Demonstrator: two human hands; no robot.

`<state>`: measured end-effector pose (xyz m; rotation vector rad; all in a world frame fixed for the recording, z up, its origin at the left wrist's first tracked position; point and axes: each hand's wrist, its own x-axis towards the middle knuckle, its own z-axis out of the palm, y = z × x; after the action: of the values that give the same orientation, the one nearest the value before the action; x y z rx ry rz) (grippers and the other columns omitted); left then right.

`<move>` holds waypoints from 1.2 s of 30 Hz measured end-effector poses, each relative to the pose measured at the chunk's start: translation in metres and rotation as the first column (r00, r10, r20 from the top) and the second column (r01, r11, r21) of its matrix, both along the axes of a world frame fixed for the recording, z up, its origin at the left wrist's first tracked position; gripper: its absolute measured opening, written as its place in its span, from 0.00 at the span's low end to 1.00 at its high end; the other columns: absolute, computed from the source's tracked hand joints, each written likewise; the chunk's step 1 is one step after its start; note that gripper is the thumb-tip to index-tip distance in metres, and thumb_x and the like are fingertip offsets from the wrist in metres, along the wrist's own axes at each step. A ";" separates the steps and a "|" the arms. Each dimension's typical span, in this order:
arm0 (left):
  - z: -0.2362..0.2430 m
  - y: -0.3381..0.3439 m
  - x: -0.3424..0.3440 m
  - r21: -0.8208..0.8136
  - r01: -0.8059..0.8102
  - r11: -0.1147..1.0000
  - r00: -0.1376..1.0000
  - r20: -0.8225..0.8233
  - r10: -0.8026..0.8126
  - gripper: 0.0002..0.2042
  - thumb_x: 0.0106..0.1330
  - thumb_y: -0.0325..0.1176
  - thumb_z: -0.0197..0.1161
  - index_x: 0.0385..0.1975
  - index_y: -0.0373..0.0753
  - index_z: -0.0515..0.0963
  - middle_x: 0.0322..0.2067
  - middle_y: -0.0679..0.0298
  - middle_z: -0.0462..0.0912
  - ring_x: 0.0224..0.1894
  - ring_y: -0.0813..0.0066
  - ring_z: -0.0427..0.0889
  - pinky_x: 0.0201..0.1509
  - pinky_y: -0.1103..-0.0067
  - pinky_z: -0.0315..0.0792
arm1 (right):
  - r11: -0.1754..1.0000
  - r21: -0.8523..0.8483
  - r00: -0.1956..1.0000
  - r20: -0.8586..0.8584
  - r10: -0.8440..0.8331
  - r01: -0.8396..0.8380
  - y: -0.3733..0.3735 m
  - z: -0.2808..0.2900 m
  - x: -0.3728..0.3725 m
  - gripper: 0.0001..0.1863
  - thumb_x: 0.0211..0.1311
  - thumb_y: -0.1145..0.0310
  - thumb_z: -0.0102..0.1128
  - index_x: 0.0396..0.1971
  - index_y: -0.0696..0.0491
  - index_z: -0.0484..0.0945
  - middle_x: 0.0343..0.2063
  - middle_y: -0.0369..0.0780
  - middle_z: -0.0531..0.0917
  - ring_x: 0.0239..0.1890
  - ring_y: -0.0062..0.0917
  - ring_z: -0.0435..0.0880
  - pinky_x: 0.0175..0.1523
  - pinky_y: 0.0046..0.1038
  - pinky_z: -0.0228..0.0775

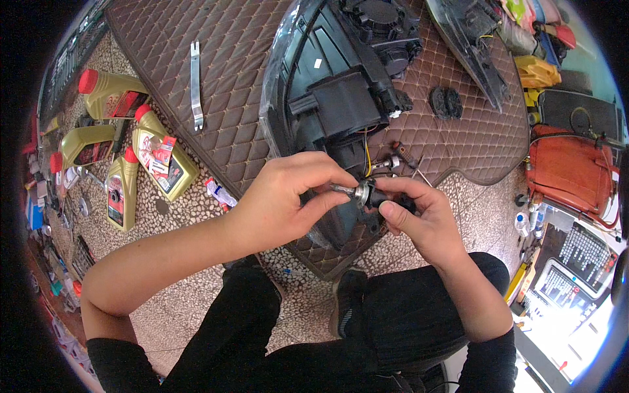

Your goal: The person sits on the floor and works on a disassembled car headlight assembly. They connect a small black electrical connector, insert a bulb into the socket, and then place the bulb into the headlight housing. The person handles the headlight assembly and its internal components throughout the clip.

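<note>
My left hand (295, 198) pinches the narrow front end of a headlight bulb (362, 194) with a metal collar. On the bulb's black rear part, the thumb and fingers of my right hand (422, 213) are closed. Just beyond my hands lies a large headlight housing (327, 105), its black back turned up and its clear lens edge to the left. A yellow wire (368, 154) runs out of it close to the bulb. Another small metal-collared bulb (391, 162) and a short screwdriver (403, 152) rest beside the housing.
Beneath the housing spreads a brown quilted mat (229, 78), bearing a flat metal pry bar (196, 85), a round black cap (445, 103) and a second headlight (468, 46). Several gold oil bottles (164, 154) stand or lie at left. An orange-brown bag (570, 170) sits at right.
</note>
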<state>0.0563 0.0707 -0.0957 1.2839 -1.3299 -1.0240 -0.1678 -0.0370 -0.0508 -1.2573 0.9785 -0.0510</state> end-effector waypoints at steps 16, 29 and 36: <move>0.001 -0.002 0.001 0.053 -0.058 0.997 0.998 0.027 0.057 0.09 0.61 0.29 0.72 0.39 0.34 0.84 0.32 0.57 0.86 0.35 0.64 0.86 0.39 0.74 0.77 | 0.989 -0.132 0.997 -0.040 0.062 -0.067 -0.002 -0.006 0.000 0.20 0.64 0.71 0.69 0.55 0.55 0.81 0.35 0.34 0.83 0.40 0.17 0.80 0.51 0.23 0.72; 0.005 -0.004 0.004 0.247 -0.038 0.968 0.999 -0.026 0.046 0.10 0.64 0.33 0.69 0.40 0.34 0.84 0.34 0.59 0.88 0.38 0.71 0.86 0.43 0.75 0.77 | 0.989 -0.135 0.998 -0.042 0.056 -0.061 -0.001 -0.008 0.000 0.17 0.72 0.65 0.62 0.54 0.58 0.78 0.32 0.35 0.83 0.28 0.13 0.75 0.34 0.17 0.68; 0.005 -0.004 0.003 0.281 -0.012 0.960 0.997 -0.073 0.034 0.09 0.66 0.32 0.68 0.40 0.33 0.84 0.33 0.61 0.88 0.35 0.76 0.86 0.40 0.78 0.77 | 0.998 -0.059 1.000 -0.015 0.013 -0.014 0.000 -0.007 -0.001 0.17 0.73 0.64 0.61 0.53 0.58 0.79 0.31 0.35 0.83 0.27 0.12 0.74 0.35 0.17 0.68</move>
<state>0.0597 0.0671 -0.0910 1.4495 -1.1366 -1.2670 -0.1684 -0.0374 -0.0578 -1.3202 0.9872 -0.0611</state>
